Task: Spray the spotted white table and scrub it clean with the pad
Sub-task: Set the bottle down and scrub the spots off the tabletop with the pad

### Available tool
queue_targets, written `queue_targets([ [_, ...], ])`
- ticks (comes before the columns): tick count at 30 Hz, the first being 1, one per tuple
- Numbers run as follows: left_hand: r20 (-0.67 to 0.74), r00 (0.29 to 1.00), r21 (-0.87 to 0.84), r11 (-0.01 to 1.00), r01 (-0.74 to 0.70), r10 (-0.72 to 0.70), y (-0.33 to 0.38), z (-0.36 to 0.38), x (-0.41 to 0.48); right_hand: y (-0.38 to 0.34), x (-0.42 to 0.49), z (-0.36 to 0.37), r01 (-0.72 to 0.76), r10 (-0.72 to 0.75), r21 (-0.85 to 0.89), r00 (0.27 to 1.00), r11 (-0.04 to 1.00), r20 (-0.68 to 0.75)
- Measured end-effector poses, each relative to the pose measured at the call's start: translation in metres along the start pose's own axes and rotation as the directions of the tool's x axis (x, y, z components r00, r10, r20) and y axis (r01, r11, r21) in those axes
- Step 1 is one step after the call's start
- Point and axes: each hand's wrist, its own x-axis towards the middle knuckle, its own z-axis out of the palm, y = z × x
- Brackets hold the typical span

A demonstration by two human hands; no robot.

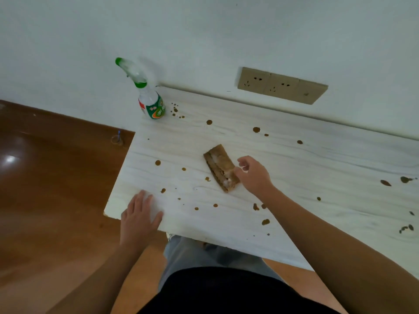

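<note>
1. Head view: the right hand [254, 175] curls at the pad's [221, 167] lower right edge. I cannot tell if it grips. The left hand [139, 214] lies flat on the table [306, 173].
2. A loose hold may let the pad slip and smear the brown spots [256, 129].
3. The pad lies mid-frame, its long side running from upper left to lower right.

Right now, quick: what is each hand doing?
Left hand: open, flat on the table.
Right hand: at the pad; grip cannot be told.
</note>
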Motion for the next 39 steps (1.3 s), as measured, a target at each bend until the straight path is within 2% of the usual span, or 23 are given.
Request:
queue_targets([
  [5,-0.046,0.998,-0.039,0.998,0.039,-0.04,0.007,0.007,-0.004,-0.006,0.024,0.007,-0.142,0.143,-0.027,0.988,0.99,0.054],
  [14,-0.032,0.999,-0.028,0.999,0.043,-0.044,0.007,0.004,-0.002,-0.013,0.018,0.026,-0.124,0.124,-0.001,0.991,0.992,0.059],
  [21,-0.01,1.0,-0.069,0.997,0.022,-0.023,0.001,-0.001,0.002,-0.018,0.017,0.034,-0.188,0.185,0.054,0.981,0.981,0.066],
  [25,-0.03,1.0,-0.084,0.996,0.004,-0.007,-0.007,-0.01,0.009,-0.021,0.017,0.038,-0.235,0.221,0.128,0.969,0.964,0.113],
  [30,-0.05,0.998,-0.072,0.997,-0.042,0.039,-0.024,-0.028,0.029,-0.046,0.012,0.033,-0.262,0.244,0.317,0.965,0.912,0.096],
  [33,-0.05,0.994,-0.048,0.994,-0.098,0.095,-0.038,-0.034,0.045,-0.073,0.015,0.021,-0.147,0.151,0.311,0.988,0.939,0.012],
  [36,-0.072,0.98,0.002,0.983,-0.184,0.184,-0.048,-0.036,0.062,-0.104,0.025,0.006,0.036,-0.015,0.182,0.993,0.983,-0.115],
  [39,-0.102,0.96,0.042,0.966,-0.256,0.259,-0.054,-0.036,0.073,-0.12,0.041,0.005,0.183,-0.174,0.022,0.961,0.983,-0.216],
])
